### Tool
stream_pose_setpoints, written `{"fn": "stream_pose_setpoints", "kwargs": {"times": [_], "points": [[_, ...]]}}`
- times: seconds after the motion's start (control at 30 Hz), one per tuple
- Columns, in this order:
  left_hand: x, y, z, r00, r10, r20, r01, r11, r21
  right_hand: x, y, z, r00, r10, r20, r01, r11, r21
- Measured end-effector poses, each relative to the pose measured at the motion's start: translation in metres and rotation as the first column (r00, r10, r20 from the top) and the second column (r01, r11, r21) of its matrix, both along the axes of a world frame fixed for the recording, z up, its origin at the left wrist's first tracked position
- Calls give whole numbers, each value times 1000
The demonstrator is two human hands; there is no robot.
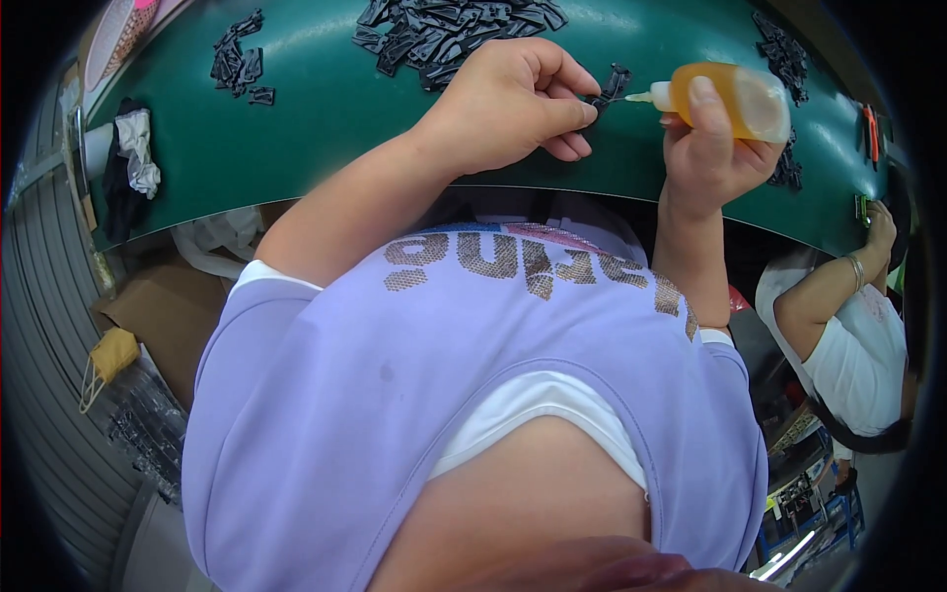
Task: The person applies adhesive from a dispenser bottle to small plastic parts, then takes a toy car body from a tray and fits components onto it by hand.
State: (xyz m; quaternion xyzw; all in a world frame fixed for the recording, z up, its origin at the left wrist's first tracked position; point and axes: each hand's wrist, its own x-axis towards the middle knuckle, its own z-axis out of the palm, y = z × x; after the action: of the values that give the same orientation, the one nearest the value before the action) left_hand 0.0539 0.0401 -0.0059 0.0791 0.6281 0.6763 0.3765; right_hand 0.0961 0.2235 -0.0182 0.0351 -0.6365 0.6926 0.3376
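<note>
Between the thumb and fingers of my left hand point(523, 104) is a small black plastic part point(614, 83), held just above the green table. My right hand point(718, 148) grips a squeeze bottle point(725, 99) of amber liquid, tipped on its side. Its thin needle nozzle point(636, 97) points left, and the tip is at or very near the black part; whether they touch I cannot tell. A large heap of similar black parts point(444, 35) lies beyond my left hand.
Smaller groups of black parts lie at the left point(237, 64) and right point(782, 59) of the green table point(306, 89). Red-handled pliers point(870, 133) rest at the far right, near a co-worker's hand point(881, 229). Dark and white cloths point(138, 158) hang over the left edge.
</note>
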Motion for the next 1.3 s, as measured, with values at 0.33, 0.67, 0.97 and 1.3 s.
{"fn": "stream_pose_setpoints", "kwargs": {"times": [0.33,0.67,0.97,1.3], "points": [[-2,3,2,1000,12,21,-12,1000,-11,9,-6,4,987,159,34,-156,985,-76],[-3,3,1,1000,4,2,-4,1000,-28,11,-6,1,980,185,73,-184,983,-12],[-2,4,1,1000,2,2,-2,1000,-31,12,-6,0,978,194,79,-194,981,3],[1,5,0,1000,26,-17,-26,1000,-13,3,10,2,998,66,19,-63,988,-140]]}}
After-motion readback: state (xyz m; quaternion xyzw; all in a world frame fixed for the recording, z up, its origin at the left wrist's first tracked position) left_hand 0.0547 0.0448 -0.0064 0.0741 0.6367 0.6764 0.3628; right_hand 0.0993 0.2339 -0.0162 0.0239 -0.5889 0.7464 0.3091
